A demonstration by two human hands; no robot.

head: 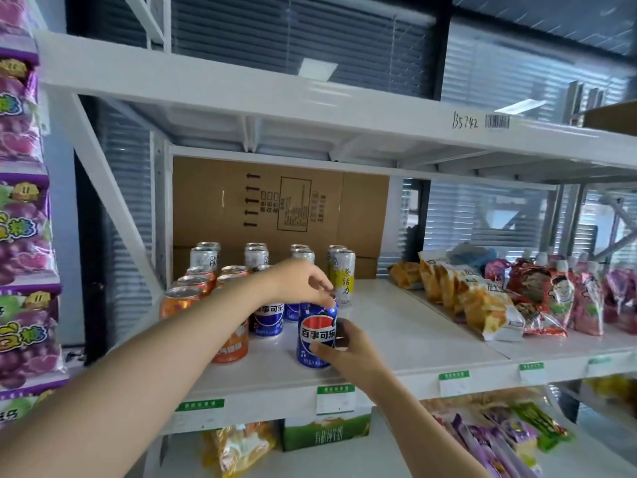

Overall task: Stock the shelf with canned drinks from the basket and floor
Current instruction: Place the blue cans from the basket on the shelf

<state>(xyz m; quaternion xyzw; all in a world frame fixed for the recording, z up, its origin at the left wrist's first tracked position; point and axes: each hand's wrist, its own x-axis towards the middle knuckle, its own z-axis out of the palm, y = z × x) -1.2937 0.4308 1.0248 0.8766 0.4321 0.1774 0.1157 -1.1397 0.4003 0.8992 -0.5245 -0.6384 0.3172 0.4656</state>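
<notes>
- A blue Pepsi can [316, 334], lettered 百事可乐, stands upright near the front of the white shelf [413, 326].
- The left hand [303, 281] pinches its top rim.
- The right hand [344, 350] curls round its lower side.
- A second Pepsi can [269, 319] stands just behind, with orange cans [182, 298] to the left.
- A tall can [343, 281] reads 茶活力.
- The upper beam [241, 88] bears handwritten 135742 beside a barcode [497, 121].

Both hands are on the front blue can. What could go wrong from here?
1. The front blue can stands close to the shelf edge; a forward nudge as the left hand on its top and the right hand on its side let go could tip it off.
2. The left forearm lies just over the orange cans; drawing back low could knock one over.
</notes>
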